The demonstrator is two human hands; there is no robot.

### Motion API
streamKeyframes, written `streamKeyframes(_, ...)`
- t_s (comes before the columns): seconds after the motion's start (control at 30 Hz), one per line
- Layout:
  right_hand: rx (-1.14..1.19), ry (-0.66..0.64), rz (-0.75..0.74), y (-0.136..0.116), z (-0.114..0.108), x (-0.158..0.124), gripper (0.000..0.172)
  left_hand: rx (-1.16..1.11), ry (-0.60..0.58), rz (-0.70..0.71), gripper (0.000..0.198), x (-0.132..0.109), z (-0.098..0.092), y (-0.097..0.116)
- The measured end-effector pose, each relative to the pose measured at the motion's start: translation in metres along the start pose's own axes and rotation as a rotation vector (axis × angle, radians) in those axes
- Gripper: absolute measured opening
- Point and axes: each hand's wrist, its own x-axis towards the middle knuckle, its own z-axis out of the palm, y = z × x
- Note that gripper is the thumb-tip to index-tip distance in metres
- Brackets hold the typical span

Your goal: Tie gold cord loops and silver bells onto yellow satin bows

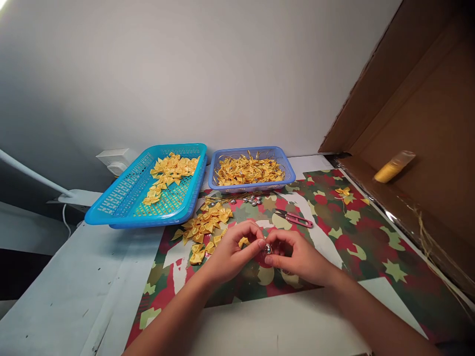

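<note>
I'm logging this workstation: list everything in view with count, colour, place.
Table: one, white, below
Cover: one, camouflage, on table
Sheet: one, white, front
Wall: one, grey, behind
Large basket: at least one, turquoise, rear left
Small basket: one, periwinkle, beside it
Bows: many, yellow, in baskets, on cover
Strands: several, gold, before baskets
Beads: several, silver, before small basket
Snips: one, reddish, on cover
Tube: one, partly yellow, right
Cardboard: uncounted, brown, right
Fittings: several, white, rear left
Left hand: one, bare, beside bead
Right hand: one, bare, pinching bead
</note>
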Motion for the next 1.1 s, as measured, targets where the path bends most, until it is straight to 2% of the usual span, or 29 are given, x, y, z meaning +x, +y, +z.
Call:
streamKeyframes(0.07, -0.076, 0.021, 0.027, -0.003, -0.008, -0.001, 0.021, 0.020, 0.050, 0.041, 0.018, -0.001, -0.004, 0.003)
streamKeyframes(0.17, -0.189, 0.067, -0.001, -0.005, -0.018, -0.001, 0.015, 0.024, 0.135, 0.114, 0.017, -0.003, -0.010, 0.009)
streamKeyframes(0.27, -0.299, 0.158, -0.138, -0.008, -0.021, -0.001, 0.012, 0.038, 0.176, 0.182, 0.016, -0.006, -0.011, 0.016)
streamKeyframes(0.33, -0.285, 0.177, -0.242, -0.010, -0.018, -0.002, 0.015, 0.080, 0.157, 0.214, 0.015, -0.007, -0.008, 0.019)
streamKeyframes(0.43, -0.224, 0.070, -0.360, -0.011, -0.009, -0.003, 0.015, 0.162, 0.104, 0.233, 0.013, -0.008, 0.000, 0.022)
streamKeyframes(0.5, -0.213, -0.004, -0.396, -0.011, -0.002, -0.004, 0.024, 0.190, 0.086, 0.233, 0.014, -0.008, 0.005, 0.022)
streamKeyframes(0.6, -0.197, -0.022, -0.431, -0.011, 0.002, -0.006, 0.035, 0.224, 0.037, 0.235, 0.014, -0.010, 0.005, 0.022)
streamKeyframes(0.7, -0.092, 0.024, -0.465, -0.014, -0.001, -0.012, 0.033, 0.472, -0.033, 0.170, 0.027, -0.014, -0.004, 0.019)
streamKeyframes(0.73, -0.046, 0.046, -0.483, -0.015, -0.003, -0.014, 0.032, 0.621, -0.008, 0.121, 0.029, -0.014, -0.007, 0.016)
streamKeyframes(0.8, 0.038, 0.094, -0.553, -0.018, -0.007, -0.021, 0.029, 0.942, 0.024, 0.008, 0.023, -0.015, -0.013, 0.007)
streamKeyframes(0.87, 0.089, 0.126, -0.638, -0.021, -0.011, -0.027, 0.026, 1.134, -0.026, -0.052, 0.016, -0.016, -0.014, -0.002)
streamKeyframes(0.97, 0.131, 0.146, -0.690, -0.027, -0.014, -0.036, 0.023, 1.221, -0.061, -0.090, 0.013, -0.015, -0.013, -0.010)
streamKeyframes(1.1, 0.189, 0.208, -0.675, -0.035, -0.020, -0.046, 0.025, 1.177, -0.028, -0.129, 0.013, -0.015, -0.011, -0.014)
